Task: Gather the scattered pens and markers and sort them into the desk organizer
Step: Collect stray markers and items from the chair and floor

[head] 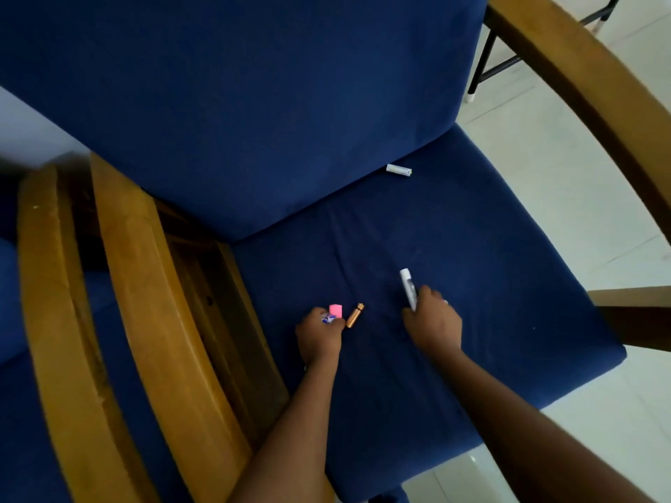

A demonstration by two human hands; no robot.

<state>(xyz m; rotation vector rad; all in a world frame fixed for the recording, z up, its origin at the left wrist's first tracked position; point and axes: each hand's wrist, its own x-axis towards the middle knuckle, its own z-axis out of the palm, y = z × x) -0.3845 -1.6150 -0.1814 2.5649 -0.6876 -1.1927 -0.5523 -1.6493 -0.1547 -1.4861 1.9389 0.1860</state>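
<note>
Blue seat [472, 266], both my hands working.
I'm gripping a white marker [407, 285] in my right hand [434, 321]; my left hand [319, 335] is pinching a pink-capped item [334, 311] beside a copper tube [354, 315].

Blue seat cushion [472, 285]. Right hand [434, 319] closed around white marker [407, 285]. Left hand [319, 337] holds pink-capped item [336, 311]; copper-coloured cylinder [354, 315] just beside it. White cylinder [398, 170] lies near backrest [254, 103].
</note>
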